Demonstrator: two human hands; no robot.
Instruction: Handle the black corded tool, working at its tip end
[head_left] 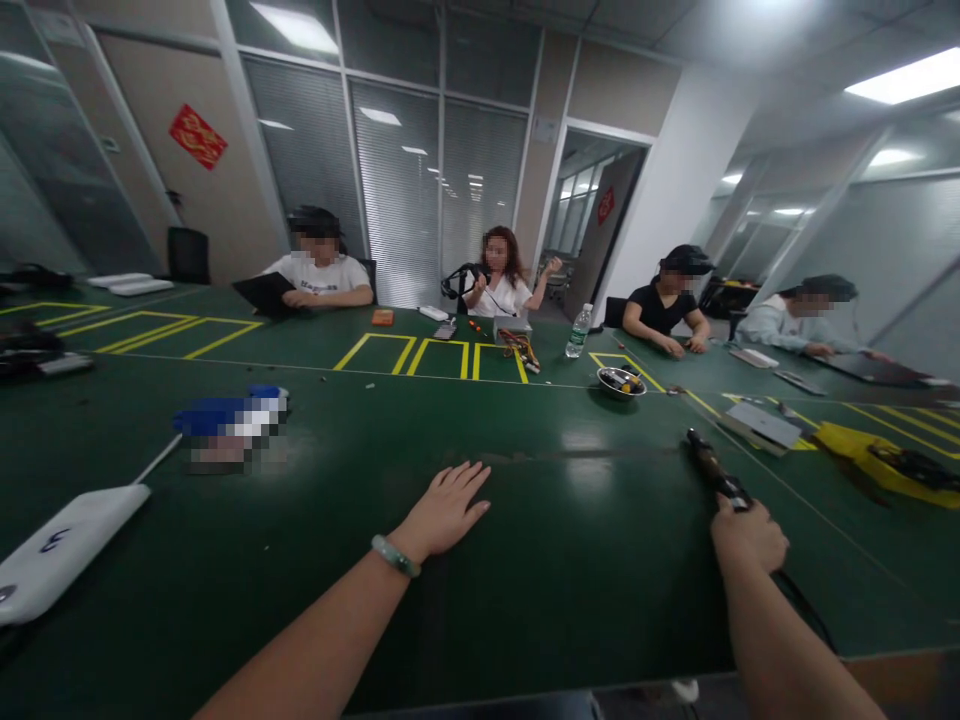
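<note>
While the left hand (442, 512) is spread flat and open on the green mat (570, 610), a black corded tool (716, 470) is gripped tight in the right hand (750, 535), its tip pointed forward; a steel bowl (621, 382) is seen ahead of that grip, with a yellow bag (874, 460) off to its right.

Head cam, single view.
From near edge of green workbench (577, 600), faces fwd + down; wide, far edge in frame.
</note>
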